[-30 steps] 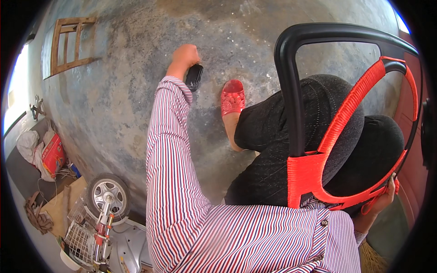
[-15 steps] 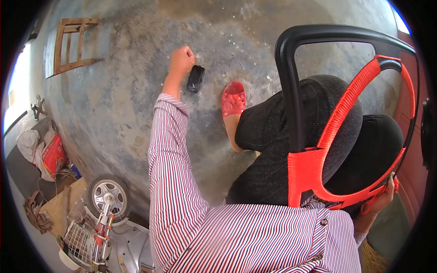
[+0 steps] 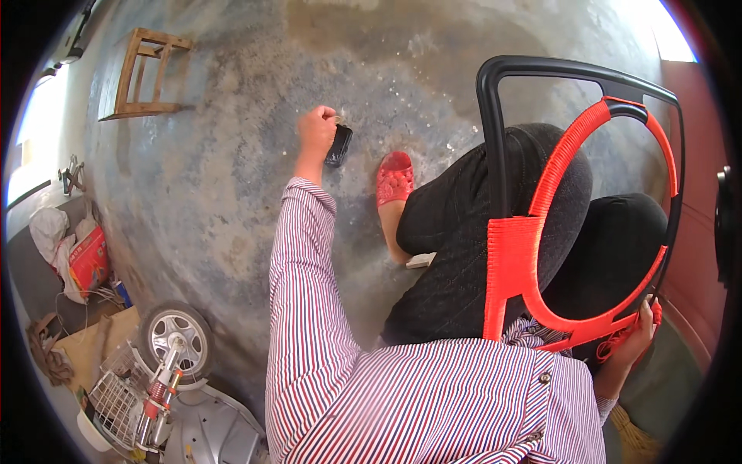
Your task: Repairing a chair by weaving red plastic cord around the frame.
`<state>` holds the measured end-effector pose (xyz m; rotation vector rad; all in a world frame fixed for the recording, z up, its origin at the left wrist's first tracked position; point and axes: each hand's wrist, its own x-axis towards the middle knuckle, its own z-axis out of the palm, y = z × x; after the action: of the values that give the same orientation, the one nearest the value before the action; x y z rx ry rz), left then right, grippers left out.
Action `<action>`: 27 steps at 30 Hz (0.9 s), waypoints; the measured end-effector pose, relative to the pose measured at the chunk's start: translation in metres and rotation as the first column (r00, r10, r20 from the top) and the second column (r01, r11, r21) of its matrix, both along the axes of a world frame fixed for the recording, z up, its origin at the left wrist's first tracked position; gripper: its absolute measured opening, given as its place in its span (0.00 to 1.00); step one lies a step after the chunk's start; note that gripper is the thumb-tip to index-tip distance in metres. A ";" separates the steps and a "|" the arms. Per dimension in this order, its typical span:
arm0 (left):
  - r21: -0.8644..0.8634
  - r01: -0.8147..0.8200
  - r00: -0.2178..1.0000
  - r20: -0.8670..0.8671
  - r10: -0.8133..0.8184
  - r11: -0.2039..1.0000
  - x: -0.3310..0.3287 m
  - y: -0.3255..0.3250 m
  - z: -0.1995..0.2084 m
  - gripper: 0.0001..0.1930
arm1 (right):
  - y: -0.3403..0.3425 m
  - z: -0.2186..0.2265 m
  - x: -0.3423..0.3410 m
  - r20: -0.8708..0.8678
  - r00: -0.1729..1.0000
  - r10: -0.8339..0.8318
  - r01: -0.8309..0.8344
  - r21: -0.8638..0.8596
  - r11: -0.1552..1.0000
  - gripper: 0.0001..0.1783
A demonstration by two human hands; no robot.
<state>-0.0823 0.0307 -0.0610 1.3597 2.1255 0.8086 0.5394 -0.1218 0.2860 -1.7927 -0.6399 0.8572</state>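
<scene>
A black, rounded frame (image 3: 495, 147), like a chair back, leans across my lap. Bright red cord (image 3: 510, 251) is wound tightly round a large inner ring and forms a solid red band at its left. At the frame's lower right edge, my right hand (image 3: 638, 336) is closed on the rim, with loose red cord bunched at its fingers. My left hand (image 3: 315, 133) reaches out over the floor, fingers curled together beside a small black oblong object (image 3: 338, 147). A thin yellowish bit shows at its fingertips. Whether the hand grips that object is unclear.
A red slipper (image 3: 396, 178) is on my foot. At the far left stands a wooden stool (image 3: 147, 73). A silver two-wheeler with a front wheel (image 3: 179, 340) and wire basket (image 3: 112, 398) stands lower left, near a red bag (image 3: 89, 259). A reddish panel (image 3: 692, 193) rises at the right.
My left hand has drawn nearer to me and now partly overlaps the black oblong object. My right hand keeps its hold on the frame. The whole view has shifted slightly.
</scene>
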 end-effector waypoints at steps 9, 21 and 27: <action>-0.042 0.013 0.989 -0.146 -0.019 0.999 0.001 0.001 -0.014 0.05 | -0.005 -0.005 0.016 -0.025 1.000 -0.008 0.009 0.038 0.999 0.12; -0.003 0.152 0.954 -0.261 -0.148 0.988 0.010 0.003 -0.032 0.05 | -0.001 0.005 0.015 -0.084 0.994 0.066 -0.065 0.019 0.998 0.11; 0.014 0.147 0.962 -0.234 -0.140 0.989 0.012 0.005 -0.030 0.04 | 0.005 0.004 0.001 -0.010 1.000 -0.006 0.006 0.039 0.999 0.11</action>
<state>-0.0699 0.0354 -0.0912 1.6757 2.1620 0.6541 0.5407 -0.1168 0.2897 -1.7536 -0.6410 0.8434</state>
